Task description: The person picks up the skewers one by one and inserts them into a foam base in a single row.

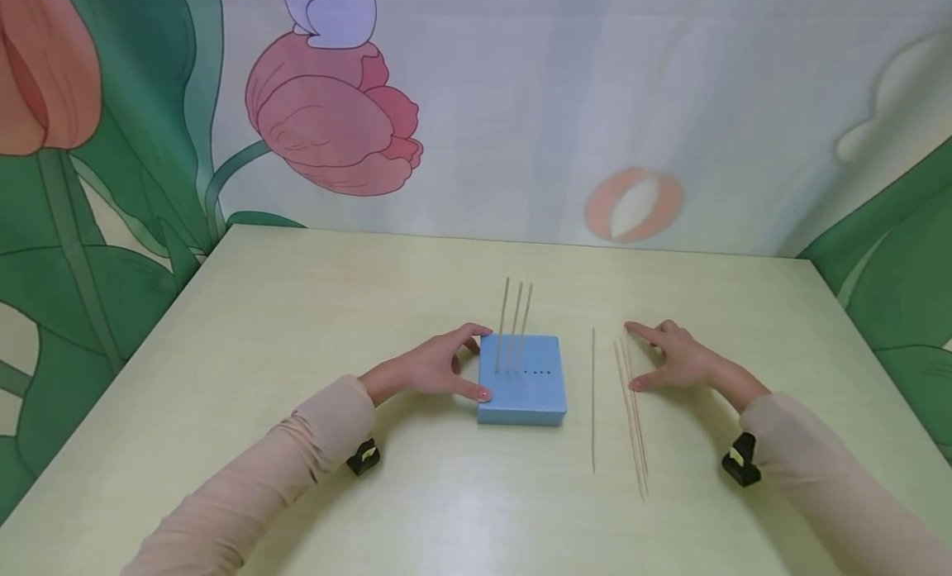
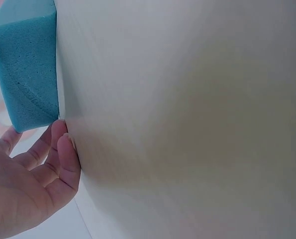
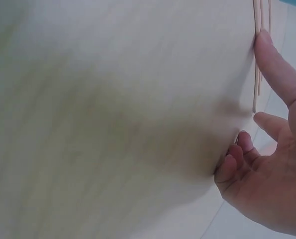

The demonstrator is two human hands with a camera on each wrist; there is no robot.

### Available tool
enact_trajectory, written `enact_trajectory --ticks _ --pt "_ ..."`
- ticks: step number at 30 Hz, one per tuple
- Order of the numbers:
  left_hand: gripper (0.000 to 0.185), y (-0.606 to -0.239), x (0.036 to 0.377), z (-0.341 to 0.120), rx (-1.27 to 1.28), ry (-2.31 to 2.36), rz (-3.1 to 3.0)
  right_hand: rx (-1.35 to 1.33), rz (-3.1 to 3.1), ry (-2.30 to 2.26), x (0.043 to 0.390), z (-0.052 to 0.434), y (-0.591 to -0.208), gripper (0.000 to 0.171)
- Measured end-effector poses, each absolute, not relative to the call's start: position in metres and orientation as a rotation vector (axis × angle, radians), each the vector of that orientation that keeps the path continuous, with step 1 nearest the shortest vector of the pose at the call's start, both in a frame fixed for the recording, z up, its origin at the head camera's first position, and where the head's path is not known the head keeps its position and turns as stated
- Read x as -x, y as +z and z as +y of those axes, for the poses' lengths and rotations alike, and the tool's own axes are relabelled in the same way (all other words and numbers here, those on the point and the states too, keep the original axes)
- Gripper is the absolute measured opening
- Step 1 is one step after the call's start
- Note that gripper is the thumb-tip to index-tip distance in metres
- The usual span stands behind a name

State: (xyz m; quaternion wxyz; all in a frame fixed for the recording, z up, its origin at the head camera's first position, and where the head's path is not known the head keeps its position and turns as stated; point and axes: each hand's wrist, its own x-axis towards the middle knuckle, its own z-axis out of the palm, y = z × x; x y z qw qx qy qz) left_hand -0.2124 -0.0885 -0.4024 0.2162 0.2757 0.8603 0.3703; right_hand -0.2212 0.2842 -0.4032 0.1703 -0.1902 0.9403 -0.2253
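Note:
A blue foam block [image 1: 522, 386] lies mid-table with three thin wooden sticks [image 1: 513, 321] standing in holes along its top. My left hand [image 1: 467, 364] holds the block's left side, index finger at the far corner and thumb at the near corner. In the left wrist view the foam block [image 2: 31, 64] sits just above my left hand [image 2: 36, 174], whose fingers rest on the table. My right hand [image 1: 638, 357] lies beside a bundle of loose sticks [image 1: 634, 419], thumb and index finger spread and touching them. The right wrist view shows my right hand [image 3: 267, 164] with one fingertip on the loose sticks [image 3: 257, 74].
One single stick [image 1: 592, 402] lies alone between the block and the bundle. The pale table [image 1: 297, 328] ends at a wall painted with flowers. Black wrist cameras [image 1: 363, 458] sit on both sleeves.

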Motion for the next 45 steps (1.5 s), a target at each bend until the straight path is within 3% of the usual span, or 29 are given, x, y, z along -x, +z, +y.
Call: enact_trajectory --ticks 8,17,34,45 --pt "0.082 -0.403 0.214 -0.089 -0.77 1.022 2.393 0.604 2.661 -0.664 0.224 0.286 -0.4 0.095" --pt "0.082 -0.405 0.214 -0.088 -0.779 1.016 2.4 0.471 2.636 -0.772 0.222 0.28 -0.396 0.097" --pt "0.083 -0.404 0.213 -0.088 -0.771 1.013 2.404 0.311 2.385 -1.486 0.2 0.284 -0.379 0.085" --pt "0.083 -0.404 0.213 -0.089 -0.77 1.02 2.394 0.465 2.443 -1.665 0.189 0.271 -0.355 0.084"
